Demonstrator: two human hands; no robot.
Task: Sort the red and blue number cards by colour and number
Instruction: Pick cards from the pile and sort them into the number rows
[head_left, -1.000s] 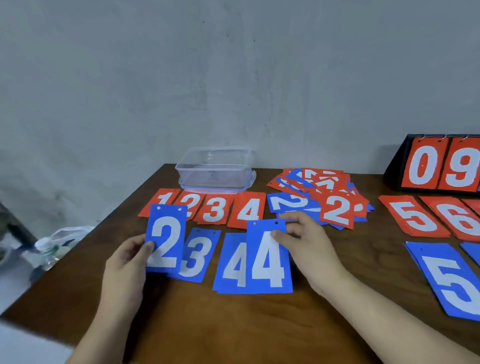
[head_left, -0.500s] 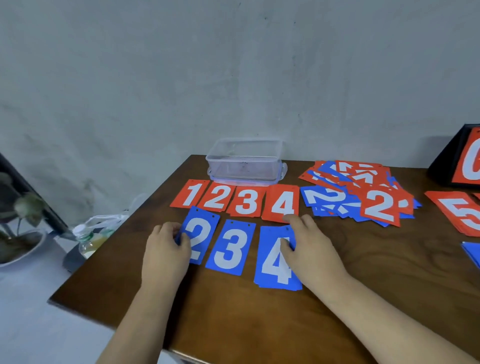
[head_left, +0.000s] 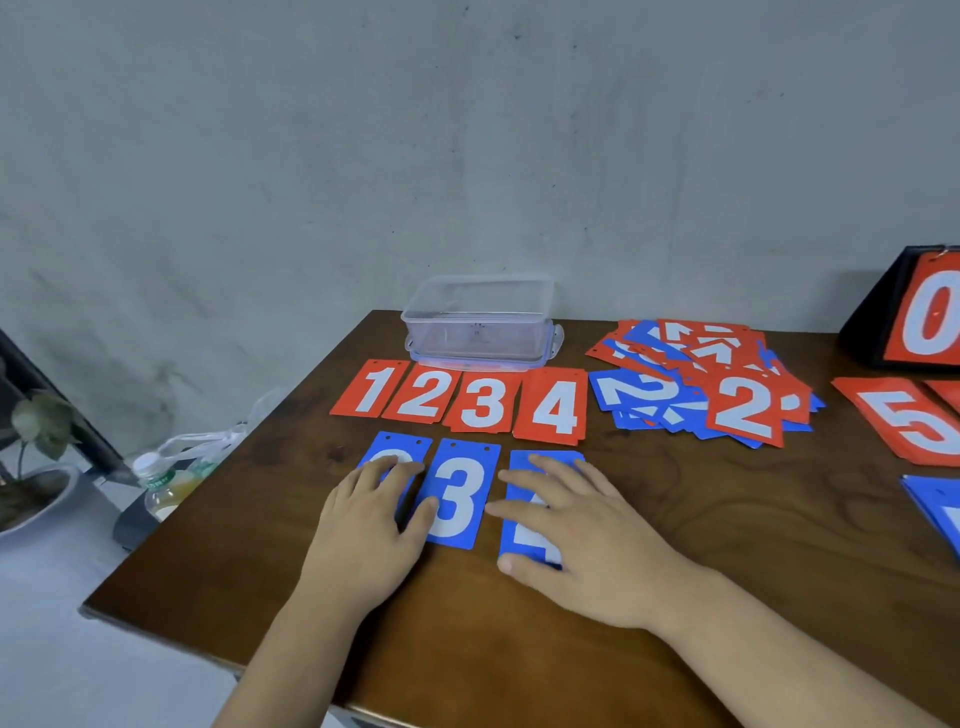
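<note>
Hands flat on blue cards

A plain indoor room, set up as a makeshift work spot; which kind of building, the view does not tell. A bare grey wall backs a dark wooden table spread with cards; a potted plant and a drink bottle sit low beside it.

Dark wooden table fills lower frame. Clear plastic container at far edge, centre. Just in front, row of red cards: 1, 2, 3, 4, edges touching. Below that, row of three blue cards, middle one 3. Right of centre, loose mixed pile, red and blue. Right edge: black scoreboard stand, red 5 stack, blue stack.
</note>
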